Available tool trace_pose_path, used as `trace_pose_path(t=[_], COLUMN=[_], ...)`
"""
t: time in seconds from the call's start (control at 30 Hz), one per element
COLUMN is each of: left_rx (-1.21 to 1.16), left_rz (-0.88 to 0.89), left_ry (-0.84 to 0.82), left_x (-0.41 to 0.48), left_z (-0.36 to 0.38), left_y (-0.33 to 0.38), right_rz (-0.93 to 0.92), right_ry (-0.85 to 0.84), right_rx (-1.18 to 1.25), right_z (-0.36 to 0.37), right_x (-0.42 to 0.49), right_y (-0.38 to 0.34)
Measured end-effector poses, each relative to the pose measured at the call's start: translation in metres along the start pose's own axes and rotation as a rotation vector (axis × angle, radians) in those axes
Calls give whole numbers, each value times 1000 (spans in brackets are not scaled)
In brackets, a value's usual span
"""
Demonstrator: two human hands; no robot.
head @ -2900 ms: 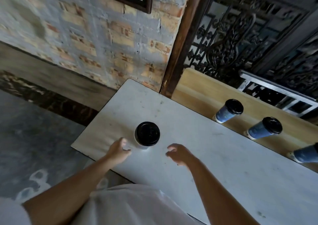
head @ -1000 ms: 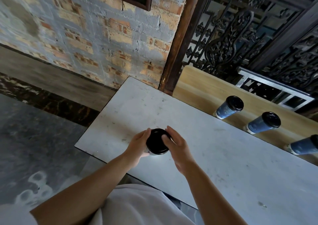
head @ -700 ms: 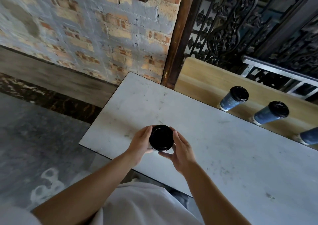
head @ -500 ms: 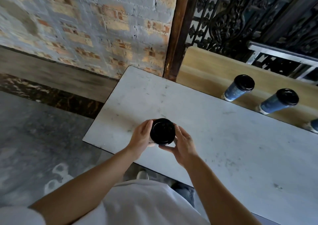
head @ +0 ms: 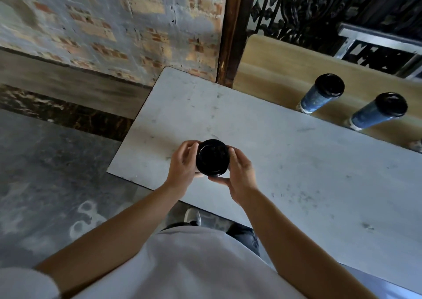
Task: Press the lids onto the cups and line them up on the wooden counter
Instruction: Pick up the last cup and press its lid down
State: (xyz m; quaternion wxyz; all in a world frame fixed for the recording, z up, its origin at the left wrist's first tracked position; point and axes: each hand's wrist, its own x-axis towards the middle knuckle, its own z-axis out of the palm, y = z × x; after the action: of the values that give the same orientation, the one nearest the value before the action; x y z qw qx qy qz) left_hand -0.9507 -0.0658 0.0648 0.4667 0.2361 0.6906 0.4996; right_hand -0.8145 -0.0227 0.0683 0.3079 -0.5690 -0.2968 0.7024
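The person stands leaning over the near corner of a pale, scuffed table (head: 296,173), and both hands are wrapped round a single lidded cup (head: 212,161) held between them. The left hand (head: 182,163) curls against the cup's left side, with its fingertips up at the rim of the black lid (head: 211,152). The right hand (head: 239,175) clasps the opposite side, and its thumb is tucked along the near edge beneath the lid. The two hands sit close together, parted only by the cup itself. Seen from above, the lid hides nearly all of the cup, so I cannot tell whether its base rests on the table or hangs just above it. It sits over the table's near left corner, well apart from the wooden counter (head: 274,70) that runs along the far side of the table. On that counter stand two blue cups, each capped in black. One blue cup (head: 319,97) is closer to the dark wooden post (head: 230,31), and the other blue cup (head: 376,113) stands to its right with a gap between them. A patchy brick wall (head: 114,24) rises behind the table's left end, and black ironwork (head: 308,6) fills the space behind the counter. A white shirt (head: 182,264) fills the bottom of the view.
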Motion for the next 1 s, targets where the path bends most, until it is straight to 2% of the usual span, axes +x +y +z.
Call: trace_pose_path(t=[0.2, 0.3, 0.53, 0.7, 0.8, 0.87, 1.0], left_rx=[130, 165, -15, 46, 18, 45, 49], left_rz=[61, 85, -141, -225, -327, -375, -418], left_ry=[206, 253, 225, 103, -58, -157, -206], left_x=[-6, -10, -17, -6, 7, 13, 20], left_z=[5, 3, 1, -10, -16, -20, -20], left_y=[-6, -8, 9, 23, 44, 54, 50], right_rz=[52, 85, 135, 65, 72, 73, 71], right_ry=[8, 18, -59, -10, -31, -37, -82], right_rx=[15, 8, 160, 11, -60, -75, 13], right_z=[2, 1, -10, -14, -12, -10, -9], right_x=[-1, 0, -8, -7, -5, -3, -8], right_y=[-3, -4, 0, -6, -14, -18, -14])
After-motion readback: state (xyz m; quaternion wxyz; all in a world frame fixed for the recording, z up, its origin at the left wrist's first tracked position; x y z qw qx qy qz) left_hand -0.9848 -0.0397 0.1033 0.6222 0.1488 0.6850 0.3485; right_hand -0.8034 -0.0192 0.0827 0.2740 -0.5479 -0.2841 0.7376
